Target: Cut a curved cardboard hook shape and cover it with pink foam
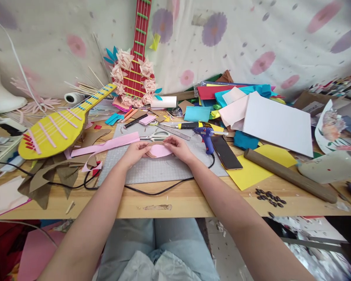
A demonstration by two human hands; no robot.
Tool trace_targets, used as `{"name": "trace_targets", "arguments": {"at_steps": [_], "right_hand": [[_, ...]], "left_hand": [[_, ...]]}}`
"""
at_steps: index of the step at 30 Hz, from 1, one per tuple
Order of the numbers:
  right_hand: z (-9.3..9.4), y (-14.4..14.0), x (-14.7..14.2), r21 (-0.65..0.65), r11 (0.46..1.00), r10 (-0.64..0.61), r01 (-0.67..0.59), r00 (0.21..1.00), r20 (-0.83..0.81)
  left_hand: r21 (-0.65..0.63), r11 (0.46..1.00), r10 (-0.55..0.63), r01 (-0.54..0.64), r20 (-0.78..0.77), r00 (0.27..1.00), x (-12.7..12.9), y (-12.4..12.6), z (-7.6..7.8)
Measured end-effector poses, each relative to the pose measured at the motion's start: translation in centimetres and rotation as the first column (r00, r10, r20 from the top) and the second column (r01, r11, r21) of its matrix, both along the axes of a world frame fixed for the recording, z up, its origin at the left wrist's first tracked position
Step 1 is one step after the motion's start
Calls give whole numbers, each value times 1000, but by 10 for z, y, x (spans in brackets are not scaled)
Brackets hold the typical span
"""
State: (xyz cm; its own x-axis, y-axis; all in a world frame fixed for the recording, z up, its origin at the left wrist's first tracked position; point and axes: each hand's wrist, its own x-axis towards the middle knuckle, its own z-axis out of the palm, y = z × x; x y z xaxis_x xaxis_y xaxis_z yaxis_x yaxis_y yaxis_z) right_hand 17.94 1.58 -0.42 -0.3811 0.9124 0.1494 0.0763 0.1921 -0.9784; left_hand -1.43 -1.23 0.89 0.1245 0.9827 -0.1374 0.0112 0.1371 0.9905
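Between my hands is a small rounded pink paper piece [160, 151] with a brown cardboard edge along it. My left hand [138, 153] pinches its left end, and my right hand [178, 148] grips its upper right side; both are closed on it. Beneath lies a grey cutting mat [146, 173]. Just beyond my fingers rest scissors [158, 135] with pale handles. A long pink paper strip [111, 143] stretches to the left of my left hand. Right of my right hand stands a blue hot glue gun [206, 138] beside a black phone [226, 153].
A yellow paper instrument [52, 130] lies at left; a red one with paper flowers [134, 78] leans on the back wall. Coloured sheets and a white board [277, 125] pile up at right, near a brown roll [289, 175]. A black cable [158, 193] crosses the front.
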Motion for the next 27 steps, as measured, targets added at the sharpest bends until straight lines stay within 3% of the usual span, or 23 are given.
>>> {"name": "trace_targets", "arguments": {"at_steps": [6, 9, 12, 16, 18, 20, 22, 25, 27], "right_hand": [[0, 7, 5, -58, 991, -128, 125, 990, -59], [-1, 10, 6, -96, 980, -182, 173, 978, -97], [-1, 11, 5, -120, 969, -231, 214, 960, -157], [-2, 13, 6, -125, 952, -301, 280, 930, -210], [-3, 14, 8, -99, 935, -353, 340, 918, -180], [-4, 15, 11, 6, 910, -414, 414, 909, -46], [-4, 15, 11, 225, 877, -462, 424, 872, 162], [-3, 15, 4, 531, 820, -472, 214, 777, 416], [0, 17, -3, 605, 795, -442, 46, 727, 525]], "left_hand": [[49, 983, 175, -178, 58, 983, -5, 5, -3], [54, 978, 195, -199, 69, 978, -6, 6, -3], [32, 987, 152, -155, 85, 985, -5, 3, 0], [-68, 997, -17, 22, 72, 997, 0, -4, 5], [-96, 995, -30, 38, 82, 996, 1, -5, 7], [-99, 995, 48, -34, 143, 989, 1, -5, 9], [-117, 985, 150, -126, 225, 963, 1, -3, 11], [-172, 968, 231, -181, 341, 911, -1, 0, 14], [-199, 966, 238, -168, 414, 878, -2, 1, 15]]}}
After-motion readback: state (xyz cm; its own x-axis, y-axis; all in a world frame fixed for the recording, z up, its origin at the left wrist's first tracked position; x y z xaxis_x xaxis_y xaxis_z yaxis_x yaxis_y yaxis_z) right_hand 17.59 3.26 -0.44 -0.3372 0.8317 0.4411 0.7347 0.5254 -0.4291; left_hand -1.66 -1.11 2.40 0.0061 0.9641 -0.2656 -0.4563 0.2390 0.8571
